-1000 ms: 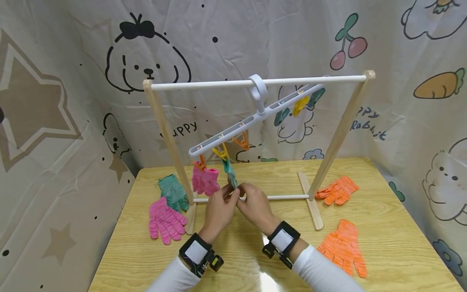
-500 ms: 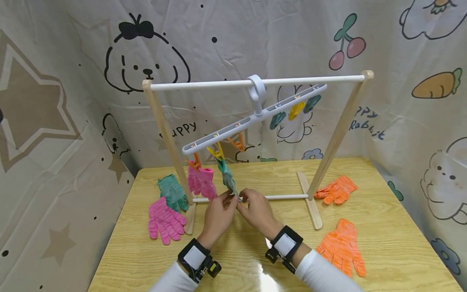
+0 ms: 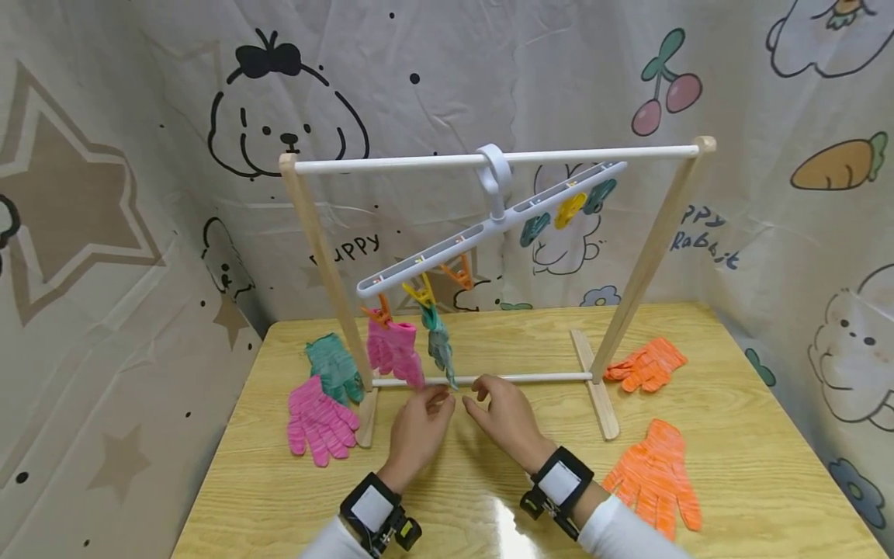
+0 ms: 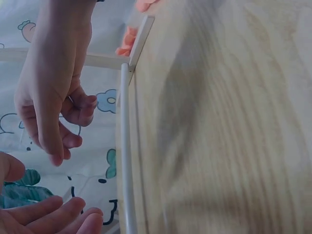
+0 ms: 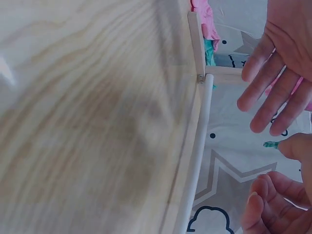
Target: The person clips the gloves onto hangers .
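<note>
A teal glove [image 3: 438, 345] hangs from a yellow clothespin [image 3: 421, 293] on the white hanger bar [image 3: 419, 262]. Left of it, an orange clothespin [image 3: 379, 312] holds up a pink glove [image 3: 396, 349]. My left hand [image 3: 417, 427] is just below the two gloves' lower ends, its fingers fairly straight in the right wrist view. To the right, my right hand [image 3: 510, 419] has loosely bent fingers and holds nothing. A gap separates the hands, and the teal glove's tip [image 5: 270, 144] shows beside my right thumb in the right wrist view.
The hanger tilts from the top rod [image 3: 391, 163] of a wooden frame [image 3: 646, 260]. Free clothespins [image 3: 570, 210] hang along it. A teal glove [image 3: 334, 369] and a pink glove [image 3: 321, 419] lie left; two orange gloves [image 3: 656, 477] lie right. A lower rod [image 3: 538, 378] spans the frame.
Both hands have let go of the teal glove's lower end and dropped slightly. The right hand has shifted right, away from the left, and the teal glove now hangs freely.
</note>
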Demonstrator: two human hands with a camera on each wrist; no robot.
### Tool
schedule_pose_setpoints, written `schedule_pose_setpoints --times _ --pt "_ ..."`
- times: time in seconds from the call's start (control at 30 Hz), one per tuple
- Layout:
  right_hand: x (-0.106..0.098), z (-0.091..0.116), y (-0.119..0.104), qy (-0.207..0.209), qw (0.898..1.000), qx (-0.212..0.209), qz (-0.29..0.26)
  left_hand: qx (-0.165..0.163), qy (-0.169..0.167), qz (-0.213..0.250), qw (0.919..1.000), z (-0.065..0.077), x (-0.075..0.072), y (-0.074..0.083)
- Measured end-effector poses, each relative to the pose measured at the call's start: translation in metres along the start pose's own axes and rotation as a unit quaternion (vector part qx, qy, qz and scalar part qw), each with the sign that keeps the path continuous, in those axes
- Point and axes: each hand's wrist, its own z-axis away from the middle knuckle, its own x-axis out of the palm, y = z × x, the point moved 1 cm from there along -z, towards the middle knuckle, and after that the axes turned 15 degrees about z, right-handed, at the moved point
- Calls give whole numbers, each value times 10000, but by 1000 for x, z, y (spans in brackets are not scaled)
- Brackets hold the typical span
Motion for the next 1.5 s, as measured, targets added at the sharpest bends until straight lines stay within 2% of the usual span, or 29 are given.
schedule_pose_setpoints --times 0.4,0.57,1.0,1.3,1.5 --pt "2 22 9 -50 9997 188 -165 -276 -250 -149 9992 18 5 -19" --pt "2 31 11 -223 9992 242 -223 -320 -309 -135 9989 26 4 -24" --pt "8 48 17 -675 9965 430 -258 -482 -217 -141 9985 39 0 -36" --pt "9 54 13 -921 9949 376 -157 -584 70 -145 9982 40 -9 -40" --pt "13 56 8 -1025 9939 377 -145 -667 119 -16 9977 41 -15 -43"
